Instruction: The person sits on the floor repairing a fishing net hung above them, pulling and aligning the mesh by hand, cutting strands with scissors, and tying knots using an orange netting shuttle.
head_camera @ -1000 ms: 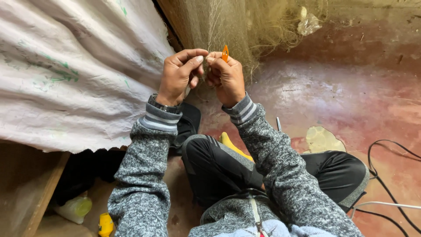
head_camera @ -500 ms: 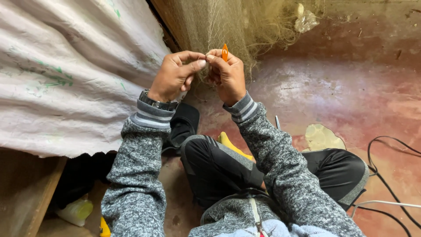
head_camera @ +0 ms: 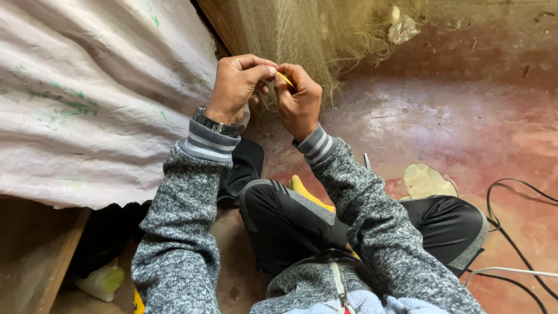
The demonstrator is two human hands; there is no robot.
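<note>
Nearest the camera, grey flecked sleeves with striped cuffs reach forward over crossed legs in dark trousers, and a yellow object shows in part between the knees. To the lower left, under a wooden edge, a pale yellowish plastic bottle lies on its side on the floor. A black cable and a white cable trail across the floor at the right, beside a pale patch where the worn reddish surface has flaked. Further out, the left hand, with a metal wristwatch at its wrist, is closed in a pinch on strands of the fine tan fishing net, thumb and forefinger pressed together. Just beside it, nearly touching, the right hand is closed around a small orange netting needle, whose tip shows between the fingers at the net. The net hangs down from the top of the view to the hands. A large white sack-like sheet with faint green print fills the left side.
</note>
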